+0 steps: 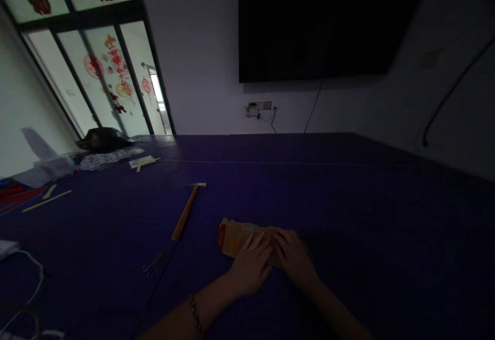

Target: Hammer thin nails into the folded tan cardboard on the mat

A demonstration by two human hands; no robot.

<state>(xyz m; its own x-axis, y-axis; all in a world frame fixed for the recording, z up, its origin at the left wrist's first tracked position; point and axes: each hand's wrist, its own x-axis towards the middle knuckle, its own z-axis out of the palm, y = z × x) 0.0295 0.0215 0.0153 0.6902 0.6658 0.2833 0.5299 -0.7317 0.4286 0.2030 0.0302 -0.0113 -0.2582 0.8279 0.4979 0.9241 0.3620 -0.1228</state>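
On the dark blue table lies a flat, tan and yellowish packet-like piece (233, 239) with a red left end. My left hand (252, 263) rests on its middle, fingers stretched out and lying flat. Beside it, my right hand (294, 257) lies over the right part with its fingers extended too. Both hands hide much of the piece, and its exact kind is unclear in the dim light. A hammer (186, 215) with a wooden handle lies to the left, apart from my hands. Several thin metal nails or rods (157, 262) are below the handle's end.
White cables (36, 278) run along the table's left edge. Farther back are yellowish strips (48, 200), red and blue strips (17, 198), a small white packet (141, 162) and a black bag (102, 139). A large dark screen (309, 25) hangs on the wall above sockets (266, 106).
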